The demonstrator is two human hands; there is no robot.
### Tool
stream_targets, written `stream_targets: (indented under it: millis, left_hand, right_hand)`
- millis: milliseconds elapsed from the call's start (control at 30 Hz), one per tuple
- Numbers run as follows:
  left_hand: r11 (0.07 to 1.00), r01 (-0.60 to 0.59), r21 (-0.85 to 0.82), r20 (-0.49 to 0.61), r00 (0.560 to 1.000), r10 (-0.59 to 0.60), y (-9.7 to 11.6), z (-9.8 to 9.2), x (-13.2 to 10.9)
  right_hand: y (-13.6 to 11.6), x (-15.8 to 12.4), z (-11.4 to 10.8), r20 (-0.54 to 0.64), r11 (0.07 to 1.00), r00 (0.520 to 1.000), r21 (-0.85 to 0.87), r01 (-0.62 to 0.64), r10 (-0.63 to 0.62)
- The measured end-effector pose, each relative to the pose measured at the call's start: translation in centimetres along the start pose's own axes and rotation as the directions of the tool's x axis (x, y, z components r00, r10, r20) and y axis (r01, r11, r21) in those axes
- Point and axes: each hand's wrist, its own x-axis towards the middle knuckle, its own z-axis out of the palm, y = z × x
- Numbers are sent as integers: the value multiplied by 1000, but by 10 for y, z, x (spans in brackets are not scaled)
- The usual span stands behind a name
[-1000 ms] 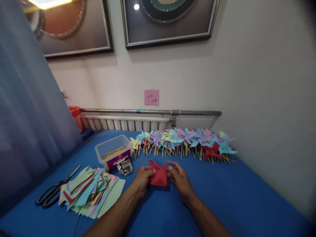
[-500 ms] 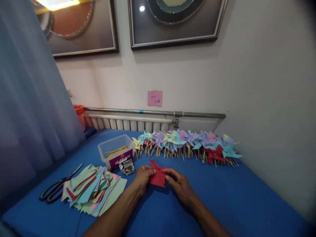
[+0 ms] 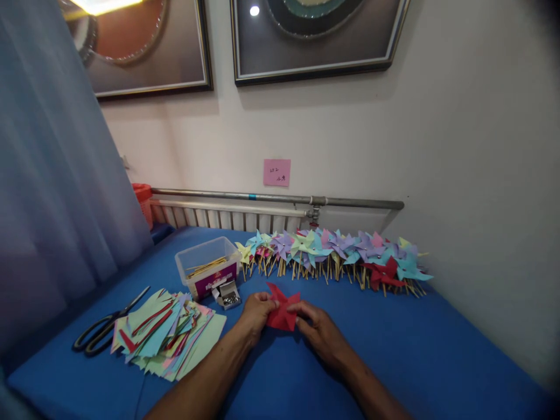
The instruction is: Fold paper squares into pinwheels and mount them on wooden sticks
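Note:
A red paper pinwheel [image 3: 283, 315], its blades folded toward the centre, is held above the blue-covered table [image 3: 394, 356]. My left hand [image 3: 257, 315] pinches its left side, thumb on top of the paper. On the right side, my right hand [image 3: 318, 329] grips a blade between thumb and fingers. No stick shows on this pinwheel. Just beyond my left hand stands a small open box of metal pins [image 3: 228, 296]. Behind that is a clear plastic tub [image 3: 205, 271] with thin wooden sticks [image 3: 207, 266] inside.
Finished pinwheels [image 3: 336, 248] on sticks lie in a long row at the back. To the left are a pile of coloured paper sheets and strips [image 3: 170, 335] and black-handled scissors [image 3: 107, 326]. A curtain [image 3: 56, 163] hangs at far left; pipes [image 3: 271, 199] run along the wall.
The red paper has taken a fuller pinwheel shape, with the right blade now folded inward under my right fingers. Both hands stay in nearly the same place; the view has shifted slightly.

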Motion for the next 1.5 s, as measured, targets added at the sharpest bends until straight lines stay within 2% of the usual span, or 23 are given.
stream_targets:
  millis: [167,267,500,667,933,1133,1500]
  left_hand:
    - [1000,5,16,1,1000,-5,-4,1,1]
    - [1000,-16,22,-2,1000,16,-7,4,0]
    - [998,-32,56,-8,999,32,-13,10,-3]
    - [997,-28,73,-34,999,31,-15,12,-2]
    - [996,-40,84,-39,998,44,-16,10,-2]
    - [996,-36,83,3,999,36,-15,10,-1]
    - [993,-70,92,-8,997,71,-17,9,0]
  right_hand:
    - [1,2,2,-17,998,999,55,-38,39]
    - [4,3,8,-84,994,993,78,-76,82]
    - [18,6,25,-215,976,954,95,-194,210]
    - [17,5,31,-273,967,928,50,-249,253]
    - [14,4,34,-286,962,919,54,-269,273]
    - [13,5,31,-279,965,924,46,-259,261]
    - [9,4,29,-255,971,937,46,-235,239]
